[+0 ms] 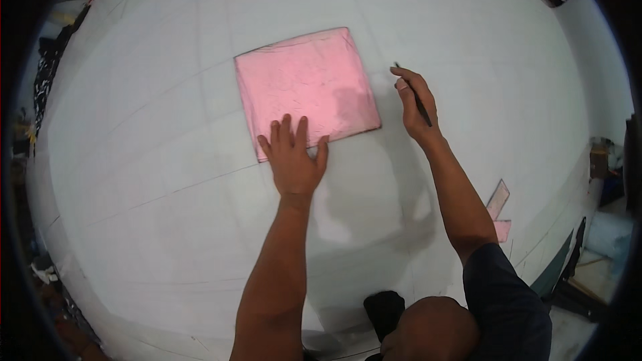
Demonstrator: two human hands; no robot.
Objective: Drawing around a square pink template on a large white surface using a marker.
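A pink, roughly square flat piece [304,83] with dark, worn edges and a creased surface lies tilted on a broad white work surface [167,234]. My left hand [294,157] presses flat on its near edge, fingers spread. To the right of the piece, my right hand [421,103] is raised with a slim black pen-like stick [422,110] held between thumb and fingers. The stick's upper end points up and to the left, apart from the pink piece. Whether it is a pen or a pencil cannot be told.
Two small pink strips [499,199] lie at the right, partly behind my right forearm. Faint dark lines cross the white surface. Dark clutter [50,80] runs along the left edge, and a brown box-like thing [600,157] stands beyond the right edge.
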